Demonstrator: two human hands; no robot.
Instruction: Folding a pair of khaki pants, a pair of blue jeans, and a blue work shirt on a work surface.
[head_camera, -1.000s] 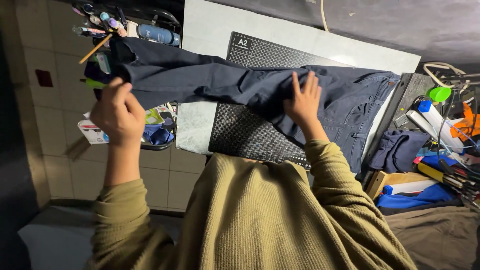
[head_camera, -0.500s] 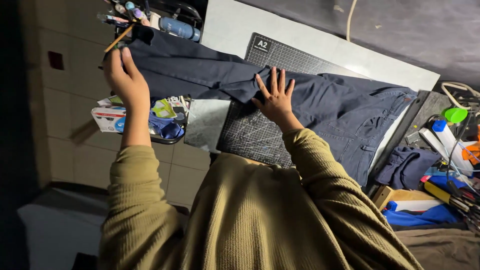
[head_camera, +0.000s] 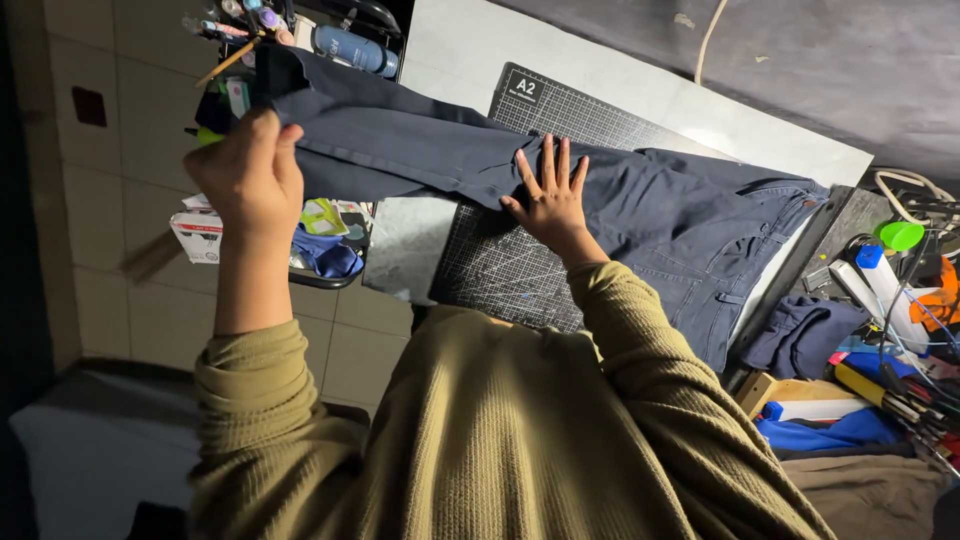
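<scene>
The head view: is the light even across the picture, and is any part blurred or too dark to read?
Head view: light is uneven; the dark trousers and cutting mat are lit, the left edge and lower corners fall into shadow. Left hand gripping the trouser leg and right hand flat on it are sharp. The clutter at right is dim.

bare white table (head_camera: 450, 50) beyond trousers (head_camera: 680, 215), cluttered tool pile (head_camera: 900, 330) right

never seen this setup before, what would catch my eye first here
Dark navy trousers stretch across a gridded cutting mat at centre. The right hand presses flat on them mid-leg, while the left hand grips the leg end, raised at upper left.
</scene>
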